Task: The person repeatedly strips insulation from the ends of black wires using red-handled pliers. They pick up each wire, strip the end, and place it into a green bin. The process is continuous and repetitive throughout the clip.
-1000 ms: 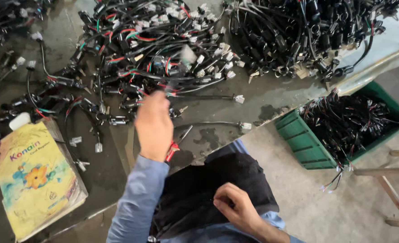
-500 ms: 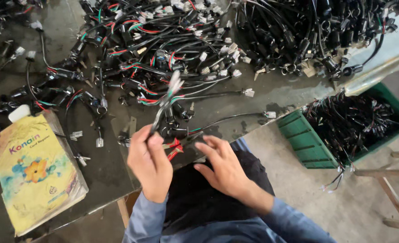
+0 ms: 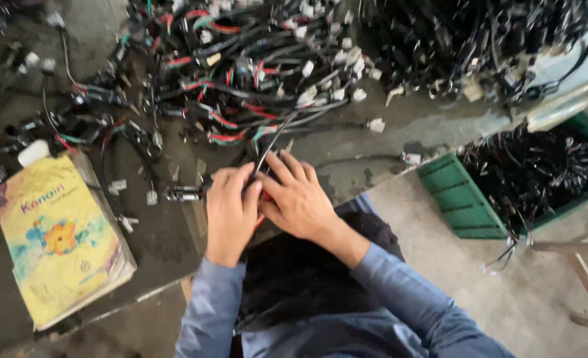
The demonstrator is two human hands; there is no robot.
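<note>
Book [image 3: 62, 238] lies left of hands, crate [image 3: 463, 199] right.

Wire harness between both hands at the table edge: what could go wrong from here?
1. The wire harness runs from the left hand and right hand into the tangled pile; pulling may drag neighbouring wires along.
2. Work sits at the table edge; a loose connector could drop into the green crate.

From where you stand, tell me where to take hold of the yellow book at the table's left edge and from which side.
Grip the yellow book by its thick page edge at the near right corner, coming from the table's front edge. It lies flat, tilted, with that corner near the rim and showing bare pages, while loose black wires and a small white part crowd its far end.
</note>
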